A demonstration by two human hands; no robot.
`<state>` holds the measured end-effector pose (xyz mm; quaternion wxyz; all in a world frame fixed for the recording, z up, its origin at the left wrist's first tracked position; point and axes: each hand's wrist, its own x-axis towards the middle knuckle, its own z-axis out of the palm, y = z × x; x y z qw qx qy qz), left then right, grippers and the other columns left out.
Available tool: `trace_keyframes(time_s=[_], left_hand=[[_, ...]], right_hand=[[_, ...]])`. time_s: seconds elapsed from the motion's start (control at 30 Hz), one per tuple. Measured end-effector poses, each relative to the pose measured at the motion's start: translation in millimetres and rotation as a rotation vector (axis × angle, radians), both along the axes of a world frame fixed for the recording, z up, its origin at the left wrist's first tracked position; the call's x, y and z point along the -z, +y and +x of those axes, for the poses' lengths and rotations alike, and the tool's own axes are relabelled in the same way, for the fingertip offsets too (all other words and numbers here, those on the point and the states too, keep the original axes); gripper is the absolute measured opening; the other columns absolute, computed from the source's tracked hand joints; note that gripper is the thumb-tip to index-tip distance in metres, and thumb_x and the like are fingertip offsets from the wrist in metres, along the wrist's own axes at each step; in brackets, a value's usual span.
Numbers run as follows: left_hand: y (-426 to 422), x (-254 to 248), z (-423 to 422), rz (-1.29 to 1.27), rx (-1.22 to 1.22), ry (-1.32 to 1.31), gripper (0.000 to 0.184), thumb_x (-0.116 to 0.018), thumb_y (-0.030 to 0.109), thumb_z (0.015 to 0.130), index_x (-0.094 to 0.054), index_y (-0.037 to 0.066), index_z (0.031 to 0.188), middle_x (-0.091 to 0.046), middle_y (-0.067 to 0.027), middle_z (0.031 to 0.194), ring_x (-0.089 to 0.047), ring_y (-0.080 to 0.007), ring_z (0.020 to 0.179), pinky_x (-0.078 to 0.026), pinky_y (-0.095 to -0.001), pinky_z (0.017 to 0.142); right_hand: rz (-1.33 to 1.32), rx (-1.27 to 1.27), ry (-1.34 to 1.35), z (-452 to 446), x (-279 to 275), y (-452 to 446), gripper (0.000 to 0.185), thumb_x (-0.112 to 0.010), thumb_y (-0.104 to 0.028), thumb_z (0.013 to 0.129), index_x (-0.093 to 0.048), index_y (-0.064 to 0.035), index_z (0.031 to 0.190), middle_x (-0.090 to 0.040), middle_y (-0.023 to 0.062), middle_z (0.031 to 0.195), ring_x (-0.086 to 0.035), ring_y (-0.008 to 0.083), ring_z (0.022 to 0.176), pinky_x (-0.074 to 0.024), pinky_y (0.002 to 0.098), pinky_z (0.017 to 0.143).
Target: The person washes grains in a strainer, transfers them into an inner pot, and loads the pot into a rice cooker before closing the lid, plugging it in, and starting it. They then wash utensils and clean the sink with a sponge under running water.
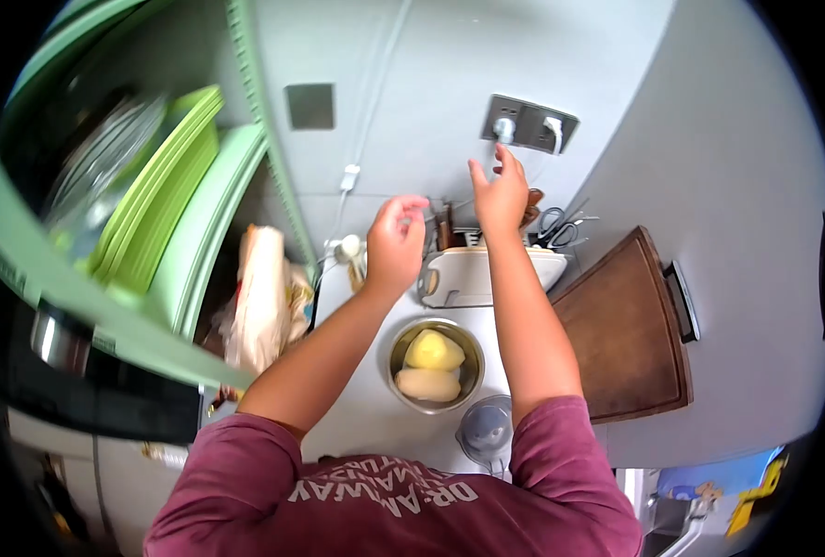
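My right hand (pixel 501 197) reaches up in front of the wall, thumb and fingers apart and nothing visible in them. Its fingertips are just below a white plug (pixel 504 128) in the dark wall socket (pixel 528 124); I cannot tell whether they touch. My left hand (pixel 396 249) hangs above the counter with loosely bent fingers, holding nothing that shows. Below and between my forearms stands a metal bowl (pixel 476 376) containing a yellow peeled potato-like piece (pixel 434 351) and a paler one (pixel 427 383). A grey see-through container (pixel 486 429) is beside the bowl.
Behind my hands, a white rack (pixel 459 278) holds knives and scissors (pixel 558 226). On the right leans a brown cutting board (pixel 621 334). A green shelf (pixel 245 84) with green trays (pixel 167 195) borders the left. A white cable (pixel 375 93) runs down the wall.
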<state>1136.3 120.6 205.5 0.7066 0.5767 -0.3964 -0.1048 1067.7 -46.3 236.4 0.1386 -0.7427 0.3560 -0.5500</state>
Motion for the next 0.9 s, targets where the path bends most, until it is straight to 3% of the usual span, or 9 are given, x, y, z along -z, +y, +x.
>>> trace_keyframes(time_s=[0.07,0.13,0.17,0.27,0.4,0.53,0.63,0.8,0.9], left_hand=[[44,16,-9,0.0,0.008,-0.057,0.016,-0.052,0.004,0.092,-0.058,0.002,0.107,-0.06,-0.0038,0.099,-0.057,-0.0107,0.087,-0.046,-0.0248,0.078],[100,28,-14,0.073,0.071,-0.07,0.016,-0.053,0.004,0.092,-0.058,0.003,0.107,-0.06,-0.0031,0.1,-0.056,-0.0107,0.09,-0.046,-0.0255,0.079],[126,34,-12,0.14,0.087,-0.069,0.016,-0.053,0.004,0.092,-0.058,0.003,0.107,-0.061,-0.0028,0.102,-0.057,-0.011,0.091,-0.046,-0.0264,0.082],[202,45,-4,0.359,0.146,0.039,0.017,-0.052,0.004,0.092,-0.058,0.002,0.107,-0.061,-0.0025,0.102,-0.058,-0.0109,0.093,-0.047,-0.0267,0.083],[289,69,10,0.381,0.186,0.188,0.017,-0.052,0.004,0.092,-0.058,0.0,0.108,-0.062,-0.0029,0.099,-0.058,-0.0107,0.092,-0.047,-0.0264,0.084],[366,98,25,0.269,0.142,0.303,0.018,-0.051,0.005,0.093,-0.057,-0.002,0.109,-0.062,-0.0045,0.1,-0.058,-0.0113,0.093,-0.047,-0.0265,0.085],[439,109,43,0.217,0.076,0.354,0.018,-0.053,0.005,0.094,-0.058,-0.001,0.11,-0.063,-0.0049,0.102,-0.058,-0.011,0.095,-0.047,-0.0262,0.085],[591,160,104,0.331,-0.126,0.256,0.02,-0.054,0.003,0.092,-0.058,0.001,0.112,-0.062,-0.0037,0.101,-0.057,-0.0099,0.092,-0.046,-0.0239,0.08],[672,183,123,0.434,-0.237,0.252,0.025,-0.055,0.003,0.09,-0.057,0.004,0.115,-0.062,-0.0039,0.103,-0.058,-0.0109,0.089,-0.047,-0.0241,0.075]], right_hand=[[0.063,-0.208,-0.101,-4,-2,47,0.038,-0.073,-0.017,0.078,-0.062,-0.003,0.112,-0.065,0.0094,0.096,-0.061,0.0191,0.077,-0.0498,0.0322,0.073],[0.222,-0.421,-0.128,-5,0,100,0.032,-0.072,-0.013,0.079,-0.063,-0.0029,0.108,-0.065,0.0069,0.085,-0.058,0.0148,0.069,-0.0489,0.0293,0.067],[0.172,-0.512,-0.085,-4,12,126,0.028,-0.071,-0.011,0.08,-0.064,-0.0025,0.106,-0.062,0.0042,0.077,-0.055,0.0116,0.065,-0.0469,0.0261,0.062],[0.274,-0.771,0.004,-12,49,206,0.026,-0.071,-0.009,0.081,-0.064,-0.0021,0.105,-0.061,0.0021,0.074,-0.053,0.0094,0.064,-0.0455,0.0242,0.061],[0.419,-0.913,0.135,-14,74,295,0.022,-0.069,-0.006,0.082,-0.065,-0.0021,0.104,-0.06,-0.0003,0.071,-0.05,0.0049,0.061,-0.0439,0.0206,0.058],[0.419,-1.095,0.211,0,85,379,0.018,-0.067,-0.003,0.085,-0.064,0.0,0.103,-0.062,-0.0007,0.075,-0.052,0.004,0.065,-0.0441,0.0196,0.06],[0.429,-1.14,0.244,31,103,446,0.016,-0.068,-0.007,0.084,-0.066,-0.0016,0.098,-0.062,0.0021,0.07,-0.052,0.0058,0.06,-0.0445,0.0212,0.057],[0.394,-1.133,0.356,94,155,547,0.016,-0.067,-0.008,0.084,-0.064,-0.0005,0.098,-0.061,0.0049,0.069,-0.055,0.011,0.058,-0.0473,0.0252,0.06],[0.411,-1.072,0.441,117,193,592,0.024,-0.068,-0.011,0.082,-0.063,-0.0026,0.104,-0.064,0.008,0.078,-0.062,0.0206,0.068,-0.049,0.0304,0.065]])
